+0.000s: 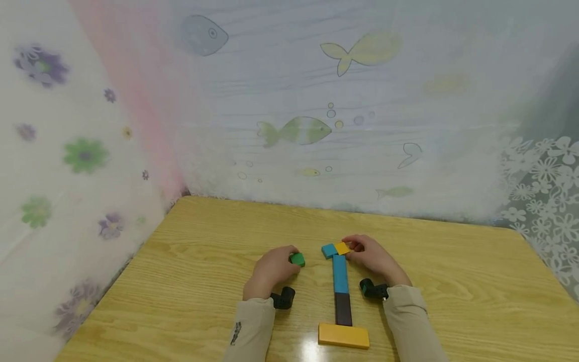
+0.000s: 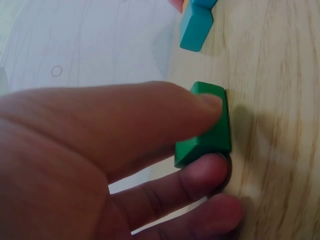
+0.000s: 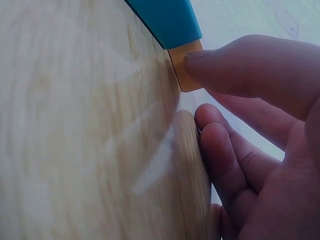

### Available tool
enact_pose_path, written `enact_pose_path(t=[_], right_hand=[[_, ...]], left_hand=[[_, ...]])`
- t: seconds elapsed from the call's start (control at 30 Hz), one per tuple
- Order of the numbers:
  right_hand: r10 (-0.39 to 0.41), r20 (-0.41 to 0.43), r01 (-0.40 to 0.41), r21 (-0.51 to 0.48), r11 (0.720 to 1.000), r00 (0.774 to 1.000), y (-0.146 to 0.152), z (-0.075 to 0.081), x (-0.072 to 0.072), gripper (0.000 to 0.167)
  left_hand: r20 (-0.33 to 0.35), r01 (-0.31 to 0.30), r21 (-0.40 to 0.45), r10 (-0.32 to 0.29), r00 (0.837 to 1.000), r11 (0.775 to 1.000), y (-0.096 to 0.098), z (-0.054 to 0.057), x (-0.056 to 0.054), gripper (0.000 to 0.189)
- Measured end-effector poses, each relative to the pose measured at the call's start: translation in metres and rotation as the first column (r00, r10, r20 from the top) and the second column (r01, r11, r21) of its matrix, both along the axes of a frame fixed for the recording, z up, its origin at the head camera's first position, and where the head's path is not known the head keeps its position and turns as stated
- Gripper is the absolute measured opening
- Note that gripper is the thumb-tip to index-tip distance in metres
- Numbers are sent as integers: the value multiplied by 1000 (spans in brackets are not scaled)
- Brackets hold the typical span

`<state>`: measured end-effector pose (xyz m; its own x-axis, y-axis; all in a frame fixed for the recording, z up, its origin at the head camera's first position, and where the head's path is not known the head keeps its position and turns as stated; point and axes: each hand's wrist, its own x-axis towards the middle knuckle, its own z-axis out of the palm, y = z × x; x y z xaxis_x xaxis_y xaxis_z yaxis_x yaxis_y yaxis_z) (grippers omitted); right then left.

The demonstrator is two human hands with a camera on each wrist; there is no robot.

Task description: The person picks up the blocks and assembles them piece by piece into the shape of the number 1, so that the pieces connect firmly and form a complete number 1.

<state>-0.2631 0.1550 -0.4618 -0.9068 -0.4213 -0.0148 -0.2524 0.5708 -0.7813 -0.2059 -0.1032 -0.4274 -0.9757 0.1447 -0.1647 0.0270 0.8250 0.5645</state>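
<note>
My left hand (image 1: 275,266) pinches a small green block (image 1: 297,259) close over the table. In the left wrist view the thumb lies across the green block (image 2: 216,132) and a fingertip is at its lower end. Further right, my right hand (image 1: 373,256) holds a small yellow block (image 1: 342,248), with the thumb on its near side in the right wrist view. That yellow block abuts a small blue block (image 1: 329,251). Both sit at the far end of a long blue block (image 1: 341,274). A dark brown block (image 1: 343,309) continues the line to a wide yellow block (image 1: 344,336) lying crosswise.
The blocks lie on a wood-grain table (image 1: 190,281). Behind it hangs a pale sheet printed with fish (image 1: 289,90), and a flowered sheet (image 1: 81,211) covers the left side. Black wrist cameras (image 1: 374,289) stick out inward from both wrists. A rounded wooden strip (image 3: 192,170) shows beside the right fingertips.
</note>
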Motion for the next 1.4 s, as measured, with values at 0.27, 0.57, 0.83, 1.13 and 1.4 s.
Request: enact_pose_path(t=[0.27,0.57,0.83,1.13,1.4], right_hand=[[7,-8,-7,0,1000,1000,0,-3,-1,36],[8,-10,-8,-2,1000,1000,0,-1,0,37],[9,-8,-9,-11,1000,1000,1,-1,0,37],[2,1,-2,-15,1000,1000,0,-1,1,37],[7,-4,-7,-20,1000,1000,0,0,1,38]], left_hand=[[6,-33,30,32,999,999,1,0,1,36],[-11,-36,18,36,999,999,2,0,1,31],[-16,-23,3,23,1000,1000,4,0,0,28],[-25,13,32,-12,1000,999,5,-2,-1,32],[-22,19,63,-18,1000,998,6,-3,-2,31]])
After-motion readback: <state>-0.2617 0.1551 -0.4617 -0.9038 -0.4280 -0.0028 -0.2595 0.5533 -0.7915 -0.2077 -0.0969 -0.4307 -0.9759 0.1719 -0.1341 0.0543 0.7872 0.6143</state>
